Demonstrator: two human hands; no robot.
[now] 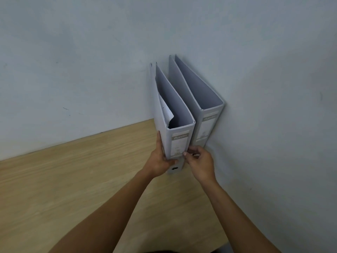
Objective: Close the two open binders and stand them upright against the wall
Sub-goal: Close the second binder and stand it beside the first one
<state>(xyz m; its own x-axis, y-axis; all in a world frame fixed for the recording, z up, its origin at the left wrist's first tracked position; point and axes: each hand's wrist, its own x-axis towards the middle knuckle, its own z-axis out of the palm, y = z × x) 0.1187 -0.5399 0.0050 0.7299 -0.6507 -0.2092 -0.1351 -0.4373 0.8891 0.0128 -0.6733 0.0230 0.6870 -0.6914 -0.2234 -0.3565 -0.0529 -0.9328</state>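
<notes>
Two grey lever-arch binders stand upright side by side in the corner where two walls meet. The right binder (208, 125) touches the right wall and is closed. The left binder (179, 141) is closed too, with a loose white sheet (166, 111) sticking up inside it. My left hand (160, 161) presses flat on that binder's left cover near the bottom of the spine. My right hand (199, 159) grips the spine's lower right edge with its fingertips, between the two binders.
The binders stand on a light wooden table (73, 179) that runs along the pale back wall (91, 61). A second pale wall (273, 106) closes the table off on the right. My forearms reach in from the bottom edge.
</notes>
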